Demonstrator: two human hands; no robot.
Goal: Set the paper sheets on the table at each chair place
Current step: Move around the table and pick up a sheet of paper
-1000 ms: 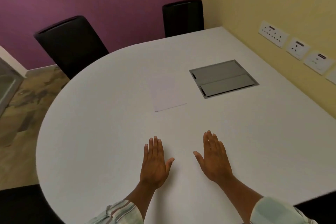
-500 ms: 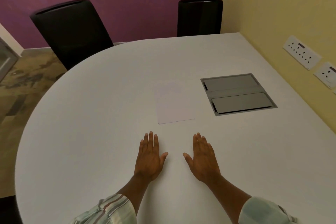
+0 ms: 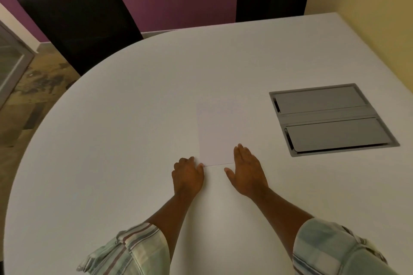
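While the paper sheet (image 3: 220,138) lies on the white table (image 3: 111,140) before us, our right hand (image 3: 248,172) rests with straight fingers on its near right corner. Our left hand (image 3: 187,174) curls at the near left corner, and whether it grips we cannot tell.

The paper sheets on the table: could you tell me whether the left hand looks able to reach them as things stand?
Probably yes: the left hand sits at the near left corner of the paper sheets, thumb at their edge, nothing between them.
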